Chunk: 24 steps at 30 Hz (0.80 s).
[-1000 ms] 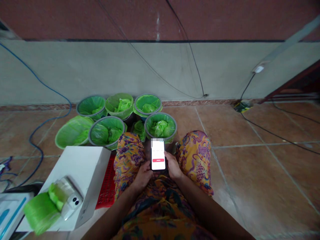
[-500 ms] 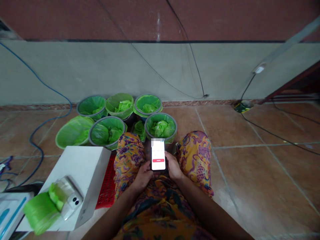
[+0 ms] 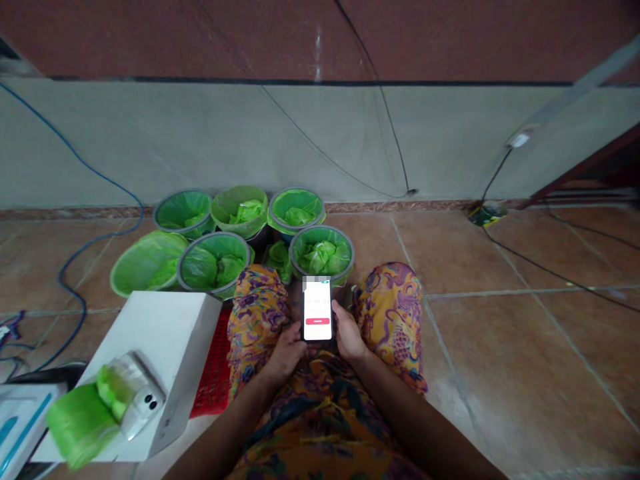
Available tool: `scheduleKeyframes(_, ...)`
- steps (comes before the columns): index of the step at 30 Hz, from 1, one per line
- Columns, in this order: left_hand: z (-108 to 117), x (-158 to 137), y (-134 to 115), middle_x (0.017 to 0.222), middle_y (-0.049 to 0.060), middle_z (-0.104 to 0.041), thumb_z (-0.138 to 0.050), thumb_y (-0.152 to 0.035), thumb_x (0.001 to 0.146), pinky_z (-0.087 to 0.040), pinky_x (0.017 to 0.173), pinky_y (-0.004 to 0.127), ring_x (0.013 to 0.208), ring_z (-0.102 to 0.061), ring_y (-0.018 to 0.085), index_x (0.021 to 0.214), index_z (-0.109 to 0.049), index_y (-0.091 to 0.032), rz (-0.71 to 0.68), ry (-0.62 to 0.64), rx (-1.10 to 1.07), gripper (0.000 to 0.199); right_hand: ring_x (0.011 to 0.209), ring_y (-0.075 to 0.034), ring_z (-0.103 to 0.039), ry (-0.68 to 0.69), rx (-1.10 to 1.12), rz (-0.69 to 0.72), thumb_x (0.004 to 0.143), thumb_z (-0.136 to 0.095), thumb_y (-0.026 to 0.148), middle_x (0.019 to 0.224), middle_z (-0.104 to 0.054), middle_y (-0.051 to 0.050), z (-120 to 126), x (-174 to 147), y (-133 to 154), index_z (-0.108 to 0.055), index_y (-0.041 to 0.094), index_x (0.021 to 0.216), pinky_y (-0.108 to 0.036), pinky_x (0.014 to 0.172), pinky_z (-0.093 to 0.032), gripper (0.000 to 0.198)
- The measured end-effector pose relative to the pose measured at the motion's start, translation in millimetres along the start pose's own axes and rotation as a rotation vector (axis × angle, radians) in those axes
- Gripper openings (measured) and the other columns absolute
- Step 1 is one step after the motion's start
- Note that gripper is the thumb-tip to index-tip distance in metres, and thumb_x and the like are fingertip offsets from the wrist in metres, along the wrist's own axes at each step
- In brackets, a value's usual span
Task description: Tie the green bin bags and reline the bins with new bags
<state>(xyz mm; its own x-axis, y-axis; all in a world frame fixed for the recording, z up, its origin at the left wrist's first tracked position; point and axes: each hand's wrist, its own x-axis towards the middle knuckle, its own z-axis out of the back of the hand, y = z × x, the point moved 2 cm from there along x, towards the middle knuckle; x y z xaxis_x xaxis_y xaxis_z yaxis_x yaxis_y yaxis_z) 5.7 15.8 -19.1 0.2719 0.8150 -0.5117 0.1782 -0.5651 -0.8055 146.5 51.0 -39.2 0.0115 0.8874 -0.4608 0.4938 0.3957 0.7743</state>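
A smartphone (image 3: 318, 310) with a bright white screen and a red button stands upright between my knees. My left hand (image 3: 288, 349) is closed around its lower left edge. On the other side my right hand (image 3: 349, 333) grips the phone's right edge, thumb pointing up along it. Just beyond the phone is a bin with a grey rim (image 3: 352, 256), lined with a green bag. Several more bins with green liners, such as one with a grey rim (image 3: 249, 257), stand close together past my left knee.
On my left a white box (image 3: 155, 333) carries a roll of green bags (image 3: 83, 423) and another phone (image 3: 149, 400). A red perforated plastic piece (image 3: 213, 373) lies beside it. A blue cable (image 3: 80, 260) curves across the floor; a black cable (image 3: 550, 267) runs at right.
My right thumb has drawn slightly away from the phone's screen edge. The phone has shifted a hair to the right; everything else stays put.
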Motion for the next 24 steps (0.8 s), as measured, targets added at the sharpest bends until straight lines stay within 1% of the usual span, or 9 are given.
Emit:
scheduleKeyframes(8, -1, 0, 0, 0.104, 0.006, -0.072, -0.051, -0.006, 0.060, -0.053, 0.073, 0.028, 0.084, -0.068, 0.019, 0.121, -0.059, -0.015, 0.008, 0.010, 0.010, 0.062, 0.088, -0.024, -0.070, 0.000, 0.013, -0.006, 0.077, -0.063, 0.059, 0.098, -0.075, -0.007, -3, -2, 4, -0.073, 0.016, 0.097, -0.038, 0.083, -0.054, 0.048)
scheduleKeyframes(15, -2, -3, -3, 0.101, 0.007, -0.073, -0.059, -0.009, 0.060, -0.053, 0.074, 0.029, 0.082, -0.067, 0.019, 0.115, -0.061, -0.014, -0.041, 0.019, -0.047, 0.055, 0.093, -0.024, -0.069, 0.016, -0.003, -0.014, 0.078, -0.063, 0.059, 0.101, -0.075, -0.007, -7, -7, 8, -0.072, 0.017, 0.100, -0.037, 0.084, -0.053, 0.049)
scheduleKeyframes(18, 0, -12, -9, 0.099, 0.007, -0.073, -0.061, -0.011, 0.060, -0.053, 0.073, 0.030, 0.080, -0.067, 0.019, 0.114, -0.062, -0.014, -0.065, -0.031, -0.080, 0.054, 0.090, -0.023, -0.069, 0.079, -0.012, -0.071, 0.080, -0.057, 0.062, 0.101, -0.074, -0.007, -14, -15, 16, -0.070, 0.018, 0.102, -0.035, 0.079, -0.054, 0.051)
scheduleKeyframes(20, 3, -19, -16, 0.100, 0.008, -0.072, -0.062, -0.012, 0.061, -0.053, 0.074, 0.031, 0.082, -0.068, 0.021, 0.115, -0.062, -0.014, -0.084, -0.064, -0.107, 0.054, 0.087, -0.023, -0.069, 0.141, -0.044, -0.111, 0.082, -0.054, 0.065, 0.098, -0.074, -0.007, -22, -20, 23, -0.069, 0.019, 0.103, -0.034, 0.075, -0.053, 0.054)
scheduleKeyframes(24, 16, -35, -41, 0.102, 0.009, -0.072, -0.062, -0.015, 0.064, -0.053, 0.075, 0.032, 0.084, -0.068, 0.022, 0.114, -0.064, -0.017, -0.214, -0.126, -0.173, 0.050, 0.092, -0.024, -0.067, 0.242, -0.108, -0.137, 0.081, -0.055, 0.066, 0.102, -0.073, -0.009, -45, -26, 35, -0.068, 0.019, 0.107, -0.032, 0.071, -0.052, 0.055)
